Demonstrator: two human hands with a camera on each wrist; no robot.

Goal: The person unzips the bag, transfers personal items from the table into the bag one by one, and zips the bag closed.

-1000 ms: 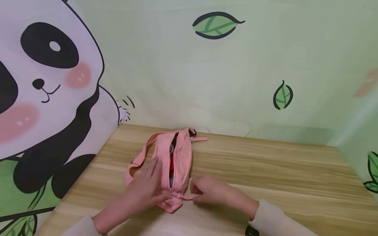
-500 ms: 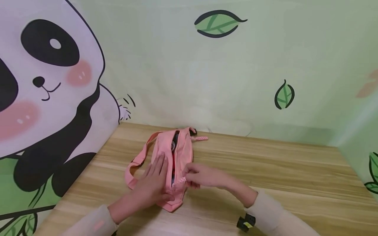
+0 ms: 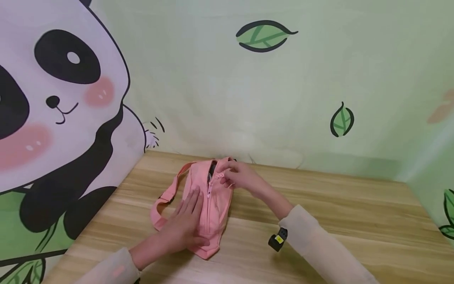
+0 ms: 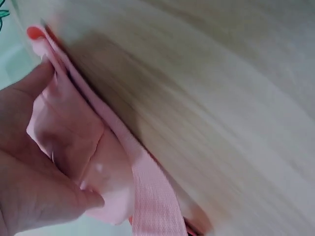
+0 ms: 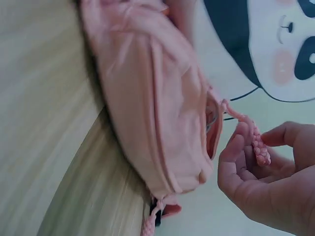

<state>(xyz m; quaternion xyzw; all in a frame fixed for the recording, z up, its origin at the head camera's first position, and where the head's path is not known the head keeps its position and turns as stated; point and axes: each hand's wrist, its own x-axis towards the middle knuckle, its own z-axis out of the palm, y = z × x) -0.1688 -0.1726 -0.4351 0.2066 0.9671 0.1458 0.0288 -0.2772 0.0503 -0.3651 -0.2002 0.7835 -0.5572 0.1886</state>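
A pink fabric sling bag (image 3: 217, 209) lies on the wooden table. My left hand (image 3: 182, 227) rests flat on its left side, fingers straight and thumb near the lower end. My right hand (image 3: 241, 175) pinches the braided zipper pull (image 5: 260, 147) near the bag's far end. The zipper slider (image 3: 209, 191) sits in the upper part of the zip. Below it the zip is closed; above it a short gap shows a dark inside and part of a round object, too small to identify.
The bag's pink strap (image 3: 169, 193) loops out to the left. A second braided pull (image 5: 149, 223) hangs at the bag's end in the right wrist view. Behind the wooden table (image 3: 319, 213) stands a pale green wall (image 3: 198, 79) printed with a panda and leaves.
My right hand has drawn the zipper pull from the bag's near end towards its far end, closing most of the zip. The left hand has shifted slightly, staying on the bag.
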